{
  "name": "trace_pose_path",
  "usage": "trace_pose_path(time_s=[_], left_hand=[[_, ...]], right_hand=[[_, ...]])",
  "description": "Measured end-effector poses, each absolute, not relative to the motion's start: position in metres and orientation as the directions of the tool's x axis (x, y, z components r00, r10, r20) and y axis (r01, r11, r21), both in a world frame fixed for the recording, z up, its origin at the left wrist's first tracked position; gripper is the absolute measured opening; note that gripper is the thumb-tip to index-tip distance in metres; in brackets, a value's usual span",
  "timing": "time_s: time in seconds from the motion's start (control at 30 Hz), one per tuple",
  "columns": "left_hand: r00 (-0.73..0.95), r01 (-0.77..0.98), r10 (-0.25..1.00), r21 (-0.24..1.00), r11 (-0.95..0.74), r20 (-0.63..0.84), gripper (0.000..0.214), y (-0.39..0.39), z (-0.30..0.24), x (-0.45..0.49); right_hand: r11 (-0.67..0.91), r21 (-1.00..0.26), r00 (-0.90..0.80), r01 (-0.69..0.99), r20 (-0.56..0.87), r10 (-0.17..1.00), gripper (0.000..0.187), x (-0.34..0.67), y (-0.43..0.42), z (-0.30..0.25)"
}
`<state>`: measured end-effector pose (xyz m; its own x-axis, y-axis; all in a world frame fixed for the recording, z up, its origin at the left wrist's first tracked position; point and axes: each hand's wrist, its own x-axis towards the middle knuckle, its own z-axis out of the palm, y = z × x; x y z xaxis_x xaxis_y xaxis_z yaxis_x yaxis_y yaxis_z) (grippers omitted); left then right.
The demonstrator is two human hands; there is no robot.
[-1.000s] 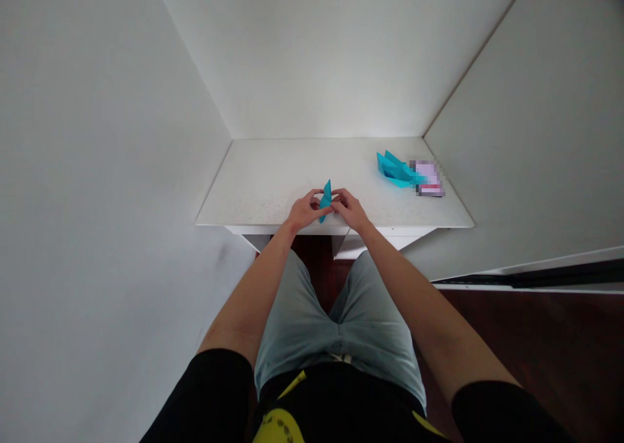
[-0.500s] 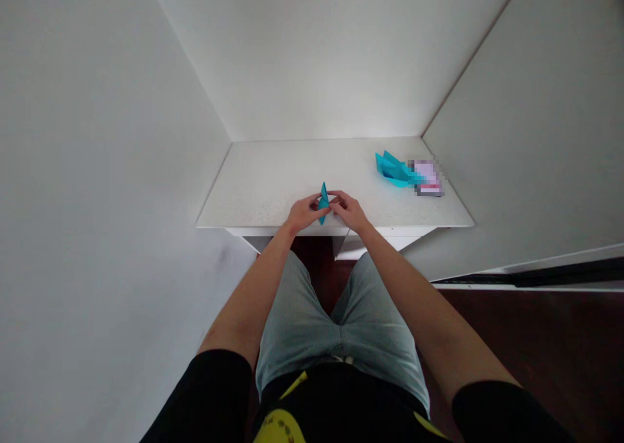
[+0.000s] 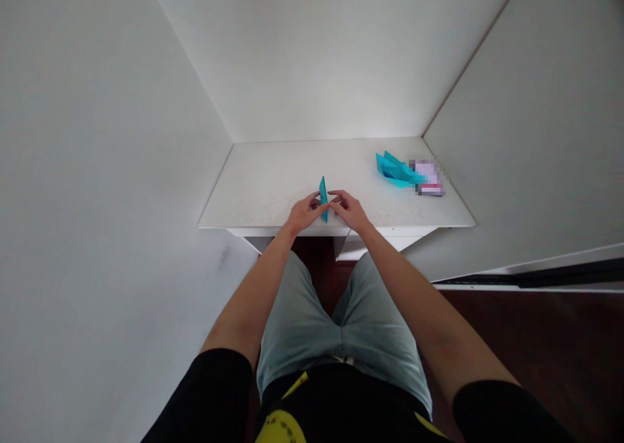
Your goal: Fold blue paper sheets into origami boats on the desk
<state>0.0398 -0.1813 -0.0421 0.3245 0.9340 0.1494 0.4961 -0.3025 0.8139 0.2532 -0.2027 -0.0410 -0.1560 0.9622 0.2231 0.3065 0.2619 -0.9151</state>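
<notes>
Two bare hands at the front edge of a white bench (image 3: 258, 193). Between them stands a piece of folded teal origami paper (image 3: 323, 198), narrow and blade-like, nearly upright with a slight lean, its lower tip near the front edge of the bench. Whether that tip touches the surface cannot be told.

The left hand (image 3: 305, 212) is curled in from the left, its fingers pinching the lower part of the fold. The right hand (image 3: 347, 210) comes in from the right, fingers loosely extended toward the paper; they are either touching it or just beside it, unclear from this view.

Toward the far right corner of the bench lies a second teal folded paper piece (image 3: 392, 170), flat and well apart from the hands. Its tip overlaps a flat pack (image 3: 428, 178), which is pixelated, so what it is cannot be told.

White walls (image 3: 316, 60) meet behind the bench. Below it, the person's light grey-green shorts (image 3: 336, 326) and black sleeves (image 3: 209, 391) show, with a dark wood floor (image 3: 536, 339) to the right.
</notes>
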Motion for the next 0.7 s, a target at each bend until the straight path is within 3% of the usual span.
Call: trace_pose_path(time_s=[0.17,0.43,0.7], left_hand=[[0.284,0.493,0.951,0.833,-0.252,0.120,0.055,-0.1831,-0.0387,0.0416],[0.309,0.489,0.935,0.814,-0.313,0.174,0.056,-0.1830,-0.0427,0.0389],[0.282,0.578,0.951,0.770,-0.271,0.122,0.054,-0.1852,-0.0365,0.0420]], right_hand=[[0.271,-0.903,-0.181,0.334,0.220,0.959,0.053,0.2549,-0.2027,-0.0435],[0.293,-0.879,-0.198,0.376,0.233,0.952,0.052,0.2522,-0.2040,-0.0428],[0.281,-0.860,-0.173,0.427,0.227,0.958,0.054,0.2512,-0.2032,-0.0432]])
